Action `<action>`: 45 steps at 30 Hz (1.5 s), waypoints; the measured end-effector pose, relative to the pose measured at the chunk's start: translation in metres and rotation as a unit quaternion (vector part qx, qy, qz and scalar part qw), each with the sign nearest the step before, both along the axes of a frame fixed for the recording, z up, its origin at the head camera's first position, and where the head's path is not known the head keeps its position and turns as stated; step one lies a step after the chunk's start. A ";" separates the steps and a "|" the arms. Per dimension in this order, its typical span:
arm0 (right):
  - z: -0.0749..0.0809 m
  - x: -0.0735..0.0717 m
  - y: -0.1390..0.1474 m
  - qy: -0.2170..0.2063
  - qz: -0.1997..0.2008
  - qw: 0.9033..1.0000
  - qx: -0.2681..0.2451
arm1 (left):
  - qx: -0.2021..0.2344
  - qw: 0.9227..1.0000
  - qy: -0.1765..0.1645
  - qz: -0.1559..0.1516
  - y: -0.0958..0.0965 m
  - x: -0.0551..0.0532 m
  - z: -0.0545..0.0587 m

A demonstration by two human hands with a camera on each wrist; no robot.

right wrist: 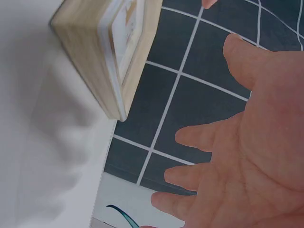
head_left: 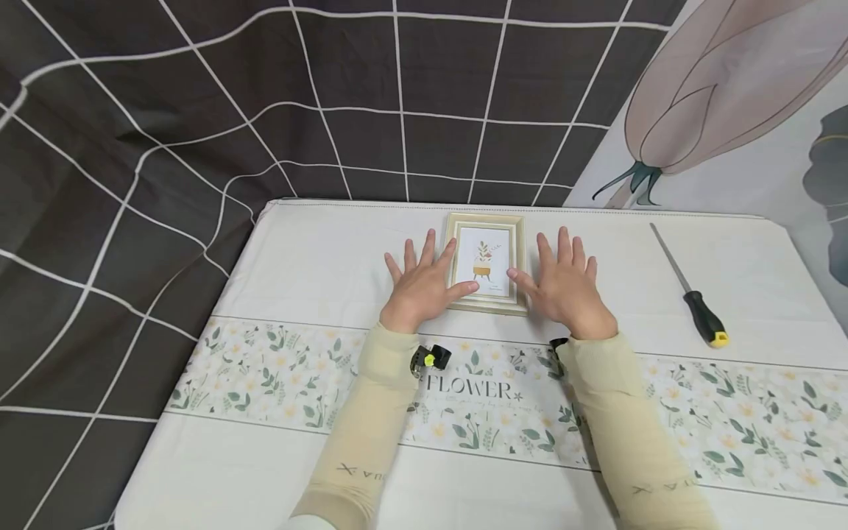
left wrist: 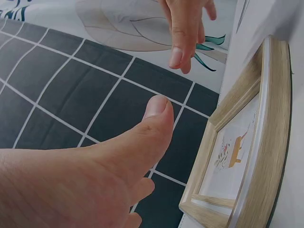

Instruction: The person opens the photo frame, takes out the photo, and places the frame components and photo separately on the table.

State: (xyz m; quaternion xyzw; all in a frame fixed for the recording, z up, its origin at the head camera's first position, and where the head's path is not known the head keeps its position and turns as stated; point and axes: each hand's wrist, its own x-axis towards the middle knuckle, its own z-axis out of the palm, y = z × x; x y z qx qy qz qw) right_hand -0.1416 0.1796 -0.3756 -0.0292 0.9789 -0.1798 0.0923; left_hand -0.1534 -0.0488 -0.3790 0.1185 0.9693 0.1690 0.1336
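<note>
A light wood-coloured picture frame (head_left: 486, 305) lies on the table, holding a print of a plant in an orange pot. My left hand (head_left: 421, 290) is spread at its left side, the thumb overlapping the frame's lower left in the head view. On the other side my right hand (head_left: 568, 285) has its fingers fanned out, thumb over the frame's right border. Both wrist views show the hands raised above the tabletop, apart from the picture frame (left wrist: 278, 118). Neither palm holds anything; the right palm (right wrist: 270, 142) faces the frame's side with straight fingers.
To the right lies a screwdriver (head_left: 704, 316) with a black and yellow handle. A white tablecloth (head_left: 318, 272) with a floral band reading FLOWER covers the table. Behind hangs a dark curtain (head_left: 358, 140) with a white grid, beside a flower-printed cloth (head_left: 715, 96).
</note>
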 end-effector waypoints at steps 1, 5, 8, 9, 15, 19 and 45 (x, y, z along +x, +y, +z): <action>0.001 -0.002 0.001 0.002 0.000 1.000 0.001 | 0.000 1.000 -0.001 -0.001 0.000 0.000 0.001; 0.003 -0.010 0.004 0.001 0.002 1.000 0.006 | -0.001 1.000 -0.003 -0.007 -0.001 -0.001 0.002; 0.005 -0.016 0.004 -0.005 0.004 1.000 0.008 | -0.001 1.000 -0.009 -0.010 -0.002 -0.002 0.001; 0.006 -0.018 0.004 -0.007 0.005 1.000 0.009 | 0.001 1.000 -0.011 -0.010 -0.003 -0.002 0.000; 0.009 -0.029 0.004 -0.024 0.016 1.000 0.008 | 0.023 0.999 -0.028 -0.011 -0.009 -0.003 -0.008; 0.009 -0.042 0.005 -0.039 0.040 0.998 -0.008 | 0.035 0.998 -0.041 -0.014 -0.010 -0.004 -0.011; 0.019 -0.102 0.006 -0.115 0.086 0.990 0.002 | 0.047 0.997 -0.055 -0.003 -0.008 -0.006 -0.021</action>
